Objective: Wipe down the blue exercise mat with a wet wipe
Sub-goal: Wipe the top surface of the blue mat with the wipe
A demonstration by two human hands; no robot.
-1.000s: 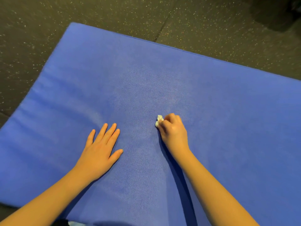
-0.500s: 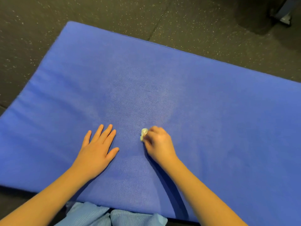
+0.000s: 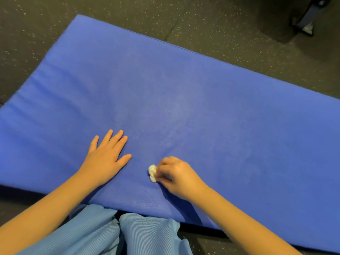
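While our left hand [image 3: 105,159] lies flat on the mat [image 3: 220,111], fingers spread, our right hand [image 3: 176,176] curls, pinching the balled wipe [image 3: 152,173] against it.

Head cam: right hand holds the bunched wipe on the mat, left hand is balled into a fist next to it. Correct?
Not quite. The left hand is not a fist: it lies flat on the blue mat with its fingers straight and spread, as the head view shows. The rest stands: the right hand holds the bunched white wipe on the mat.
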